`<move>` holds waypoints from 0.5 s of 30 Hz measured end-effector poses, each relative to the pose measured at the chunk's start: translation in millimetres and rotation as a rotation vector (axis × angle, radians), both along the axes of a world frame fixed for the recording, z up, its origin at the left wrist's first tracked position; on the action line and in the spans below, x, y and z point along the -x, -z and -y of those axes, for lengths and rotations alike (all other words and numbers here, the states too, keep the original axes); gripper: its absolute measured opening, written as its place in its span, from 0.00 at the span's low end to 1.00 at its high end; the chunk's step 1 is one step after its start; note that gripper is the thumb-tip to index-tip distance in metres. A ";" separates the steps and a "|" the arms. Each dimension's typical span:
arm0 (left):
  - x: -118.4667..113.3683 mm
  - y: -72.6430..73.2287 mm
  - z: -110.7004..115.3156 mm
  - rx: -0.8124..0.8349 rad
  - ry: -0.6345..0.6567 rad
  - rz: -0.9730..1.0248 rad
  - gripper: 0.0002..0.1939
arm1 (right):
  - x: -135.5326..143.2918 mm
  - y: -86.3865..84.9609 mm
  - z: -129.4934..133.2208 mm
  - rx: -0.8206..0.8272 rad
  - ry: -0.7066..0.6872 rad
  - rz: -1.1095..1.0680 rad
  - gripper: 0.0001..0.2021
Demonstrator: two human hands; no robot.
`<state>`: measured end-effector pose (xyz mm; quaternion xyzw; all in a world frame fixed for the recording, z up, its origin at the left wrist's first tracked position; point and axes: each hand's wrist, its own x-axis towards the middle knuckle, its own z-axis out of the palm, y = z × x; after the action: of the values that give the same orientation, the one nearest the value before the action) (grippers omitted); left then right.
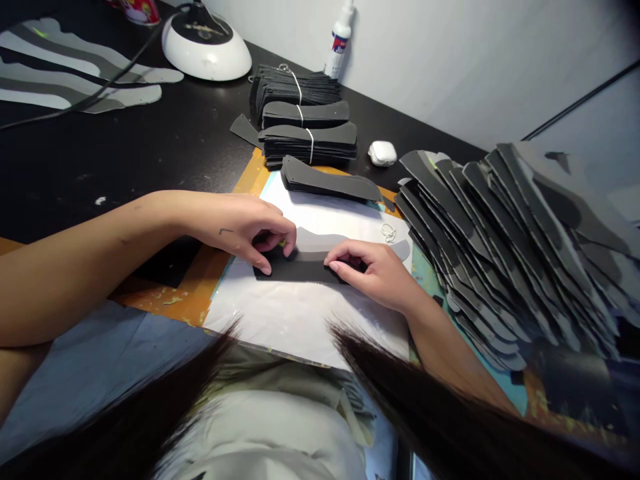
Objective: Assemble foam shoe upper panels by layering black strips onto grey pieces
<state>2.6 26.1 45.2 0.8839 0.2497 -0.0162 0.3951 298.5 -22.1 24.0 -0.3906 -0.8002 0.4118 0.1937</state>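
Observation:
On a white sheet in front of me lies a flat shaped piece, with a dark grey strip along its near edge and a paler grey part behind. My left hand is curled over the left end of the dark strip, thumb and fingertips pressing on it. At the strip's right part, my right hand has thumb and forefinger pinched together on it. Its other fingers are folded in. A grey tip of the piece shows beyond the right knuckles. The undersides of both hands' grips are hidden.
Behind the sheet lie a loose stack of dark strips and banded bundles. Fanned grey pieces fill the right side. Also around are a white case, a spray bottle, a lamp base and a rubber band.

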 end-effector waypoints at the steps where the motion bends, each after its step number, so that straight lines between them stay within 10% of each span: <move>1: -0.2 -0.3 0.3 0.007 0.005 0.005 0.12 | 0.1 0.1 0.1 -0.002 -0.003 -0.002 0.07; 15: -9.4 -12.9 19.2 -0.017 0.045 -0.093 0.04 | 2.0 8.2 -1.8 -0.077 0.008 -0.054 0.06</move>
<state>12.0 6.9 58.0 0.8908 0.2480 -0.0639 0.3753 296.5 -20.3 15.9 -0.3746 -0.8085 0.3903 0.2318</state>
